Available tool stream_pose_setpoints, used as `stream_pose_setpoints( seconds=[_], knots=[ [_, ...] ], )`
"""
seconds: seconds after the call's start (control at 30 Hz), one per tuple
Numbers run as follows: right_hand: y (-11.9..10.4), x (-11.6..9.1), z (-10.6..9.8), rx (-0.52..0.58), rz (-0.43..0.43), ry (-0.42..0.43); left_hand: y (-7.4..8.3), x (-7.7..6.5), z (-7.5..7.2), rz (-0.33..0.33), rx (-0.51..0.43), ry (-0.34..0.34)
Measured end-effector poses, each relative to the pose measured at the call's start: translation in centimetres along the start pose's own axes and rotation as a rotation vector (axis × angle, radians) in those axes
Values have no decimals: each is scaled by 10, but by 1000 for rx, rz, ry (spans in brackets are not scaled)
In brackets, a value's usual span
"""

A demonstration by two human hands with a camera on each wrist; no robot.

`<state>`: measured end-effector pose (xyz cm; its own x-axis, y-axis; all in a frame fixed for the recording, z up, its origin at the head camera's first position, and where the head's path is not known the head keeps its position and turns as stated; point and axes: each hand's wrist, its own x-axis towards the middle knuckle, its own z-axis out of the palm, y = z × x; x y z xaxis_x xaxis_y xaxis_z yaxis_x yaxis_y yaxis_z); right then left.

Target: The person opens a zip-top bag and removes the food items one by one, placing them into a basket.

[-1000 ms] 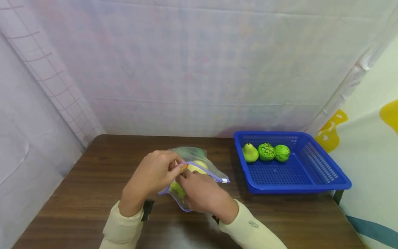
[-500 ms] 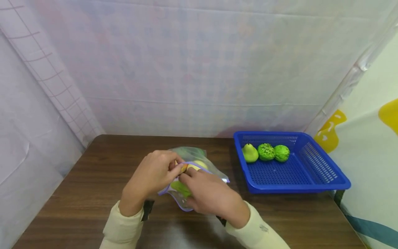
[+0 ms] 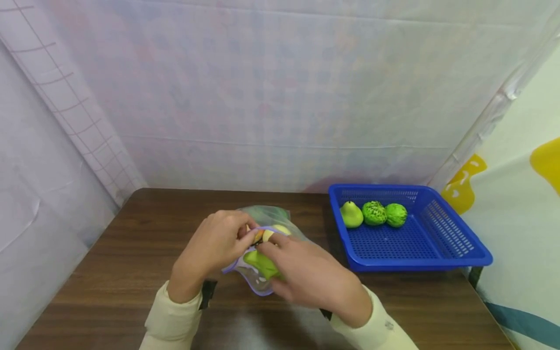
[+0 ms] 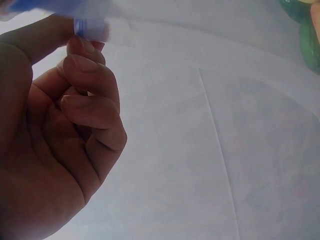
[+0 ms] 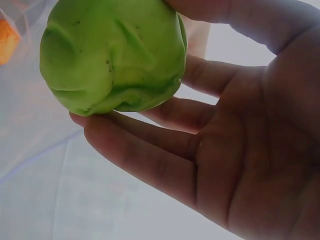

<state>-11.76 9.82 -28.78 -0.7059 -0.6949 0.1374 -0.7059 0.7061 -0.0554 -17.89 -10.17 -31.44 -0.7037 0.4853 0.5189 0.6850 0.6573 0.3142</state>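
Note:
A clear zip bag [image 3: 266,213] with a purple rim lies at the middle of the table. My left hand [image 3: 218,238] pinches that rim between thumb and fingertips; the left wrist view shows the pinched purple strip [image 4: 91,25] up close. With curled fingers, my right hand [image 3: 310,274] grips a light-green lobed bell pepper [image 3: 262,262] at the mouth of the bag. The pepper's dimpled end fills the upper part of the right wrist view, with fingers [image 5: 145,155] under it. Inside the bag show a pale yellow round thing [image 3: 281,229] and an orange piece [image 3: 258,236], partly hidden by my hands.
To the right stands a blue perforated basket [image 3: 420,264]. It holds a green pear [image 3: 352,216] and two mottled green round fruits [image 3: 374,214]. White cloth [image 3: 262,97] hangs behind the brown wooden table [image 3: 144,253].
My right hand has drawn back to the right and towards me with the bell pepper, which now shows more at the bag's mouth. My left hand has stayed at the rim.

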Motion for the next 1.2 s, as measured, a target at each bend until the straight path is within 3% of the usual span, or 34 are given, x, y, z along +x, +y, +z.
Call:
stream_pose_setpoints(
  seconds=[0.4,0.77,1.03,1.2],
  knots=[
    [3,-16,-16,6,-13,122,1,2,2,-9,-2,-3],
    [11,-25,-25,29,9,109,2,1,2,-14,-2,-22],
    [28,-35,-39,65,34,151,2,1,2,-6,10,-9],
    [47,-31,-50,54,83,165,1,0,4,-12,15,-3]
  ],
)
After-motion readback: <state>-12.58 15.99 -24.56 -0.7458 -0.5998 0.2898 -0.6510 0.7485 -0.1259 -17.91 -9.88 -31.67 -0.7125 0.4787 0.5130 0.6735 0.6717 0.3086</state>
